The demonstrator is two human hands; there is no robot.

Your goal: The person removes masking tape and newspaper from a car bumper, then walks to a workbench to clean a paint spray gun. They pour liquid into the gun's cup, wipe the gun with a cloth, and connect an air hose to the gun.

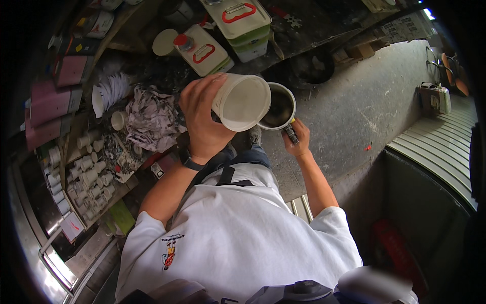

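Left hand (202,119) fingers wrapped round tilted white plastic cup (242,103), its rim over metal mug (277,108); right hand (298,139) fingers clamped on mug handle.

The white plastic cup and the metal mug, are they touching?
Touching, it seems: in the head view the white plastic cup, tilted in the left hand, overlaps the metal mug's rim with no visible gap.

The left hand (202,119) covers the near side of the tilted white plastic tub (242,102), whose rim hides part of the metal cup (278,109). The right hand (298,138) closes over the cup's handle, so its shape stays unclear. At the far edge, a green-and-cream canister (240,23) is cut off. The small white fittings (86,177) on the left are too small to identify.
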